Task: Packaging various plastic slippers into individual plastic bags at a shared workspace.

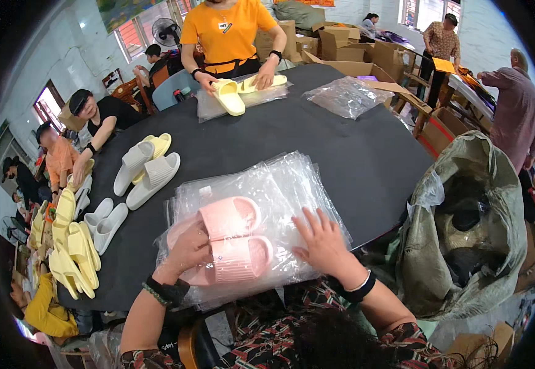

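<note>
A pair of pink slide slippers (241,258) lies side by side on a stack of clear plastic bags (279,178) in front of me. My left hand (188,251) grips the slippers at their left ends, its fingers curled over them. Whether the slippers are inside the top bag or only on it, I cannot tell. My right hand (324,241) rests on the bags just right of the slippers, fingers spread and holding nothing.
The black table (366,147) bears grey slippers (153,181), yellow slippers (83,252) and a loose pile of plastic bags (348,97). A large woven sack (415,270) stands at the right edge. Across the table, a person in orange handles yellow slippers (228,98); others work at left.
</note>
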A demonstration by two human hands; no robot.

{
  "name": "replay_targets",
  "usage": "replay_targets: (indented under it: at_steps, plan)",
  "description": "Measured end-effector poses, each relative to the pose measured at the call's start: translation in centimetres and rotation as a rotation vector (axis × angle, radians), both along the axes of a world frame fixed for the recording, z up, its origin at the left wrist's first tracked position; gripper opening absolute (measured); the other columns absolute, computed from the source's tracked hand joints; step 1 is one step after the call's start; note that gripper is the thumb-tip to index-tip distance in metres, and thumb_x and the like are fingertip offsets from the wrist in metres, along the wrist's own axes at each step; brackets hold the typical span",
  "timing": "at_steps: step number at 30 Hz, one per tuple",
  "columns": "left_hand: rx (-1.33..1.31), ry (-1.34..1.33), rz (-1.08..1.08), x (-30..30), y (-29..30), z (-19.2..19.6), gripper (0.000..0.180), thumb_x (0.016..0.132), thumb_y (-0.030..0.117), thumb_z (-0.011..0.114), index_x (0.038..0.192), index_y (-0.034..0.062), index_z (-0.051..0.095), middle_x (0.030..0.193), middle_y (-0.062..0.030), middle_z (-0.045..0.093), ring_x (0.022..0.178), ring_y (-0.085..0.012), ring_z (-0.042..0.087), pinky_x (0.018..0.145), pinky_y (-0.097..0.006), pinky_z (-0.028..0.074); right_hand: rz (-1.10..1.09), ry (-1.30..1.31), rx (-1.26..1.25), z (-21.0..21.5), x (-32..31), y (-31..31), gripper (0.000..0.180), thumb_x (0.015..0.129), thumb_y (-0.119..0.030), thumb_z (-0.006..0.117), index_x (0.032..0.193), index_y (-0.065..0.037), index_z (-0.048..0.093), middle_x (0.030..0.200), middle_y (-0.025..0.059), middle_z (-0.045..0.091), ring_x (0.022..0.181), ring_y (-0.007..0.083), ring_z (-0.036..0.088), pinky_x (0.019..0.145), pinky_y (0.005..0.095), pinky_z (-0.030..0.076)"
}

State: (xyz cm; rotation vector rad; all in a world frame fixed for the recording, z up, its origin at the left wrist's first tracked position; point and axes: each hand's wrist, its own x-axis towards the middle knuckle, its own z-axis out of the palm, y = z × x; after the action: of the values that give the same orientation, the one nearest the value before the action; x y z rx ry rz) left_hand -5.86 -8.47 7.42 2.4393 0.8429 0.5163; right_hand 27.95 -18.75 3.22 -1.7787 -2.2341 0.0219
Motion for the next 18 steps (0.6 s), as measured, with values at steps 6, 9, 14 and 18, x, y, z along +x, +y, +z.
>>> replay_targets:
  at_steps: [6, 9, 14, 18]
  plan:
    - [0.004, 0.129, 0.005, -5.9, 1.2, -2.9, 0.037, 0.091, 0.024, 0.06, 0.123, 0.0082, 0.067, 0.134, -0.0164, 0.06, 0.125, -0.0368, 0.054, 0.108, -0.044, 0.04, -0.005, -0.047, 0.035, -3.8, 1.1, -1.0, 0.065, 0.098, -0.052, 0.047, 0.15, -0.013, 0.043, 0.158, 0.0144, 0.034, 0.147, 0.0419, 0.025, 0.117, 0.0541, 0.023]
    - [0.076, 0.186, -0.069, -8.0, -0.2, 0.9, 0.04, 0.091, 0.026, 0.062, 0.128, 0.0114, 0.065, 0.133, -0.0139, 0.061, 0.125, -0.0355, 0.055, 0.109, -0.043, 0.039, -0.015, -0.051, -0.004, -3.2, 0.9, -1.1, 0.068, 0.098, -0.054, 0.045, 0.151, -0.011, 0.041, 0.16, 0.0144, 0.031, 0.148, 0.0418, 0.023, 0.118, 0.0543, 0.021]
    - [-0.041, 0.23, 0.076, -9.4, -3.2, 3.3, 0.037, 0.09, 0.022, 0.063, 0.126, 0.0115, 0.066, 0.13, -0.0151, 0.063, 0.126, -0.0368, 0.054, 0.109, -0.043, 0.04, -0.006, 0.013, -0.07, -2.8, 0.6, -1.0, 0.068, 0.098, -0.05, 0.048, 0.151, -0.007, 0.039, 0.16, 0.0167, 0.028, 0.149, 0.0434, 0.02, 0.118, 0.0564, 0.019]
    - [0.086, 0.259, 0.097, -9.6, -2.7, 1.1, 0.036, 0.09, 0.02, 0.061, 0.125, 0.0126, 0.067, 0.132, -0.0161, 0.062, 0.125, -0.0362, 0.055, 0.107, -0.043, 0.042, -0.044, 0.025, 0.011, 1.9, -0.8, -1.4, 0.064, 0.092, -0.031, 0.063, 0.146, -0.002, 0.042, 0.158, 0.0218, 0.029, 0.148, 0.0465, 0.019, 0.115, 0.0603, 0.022]
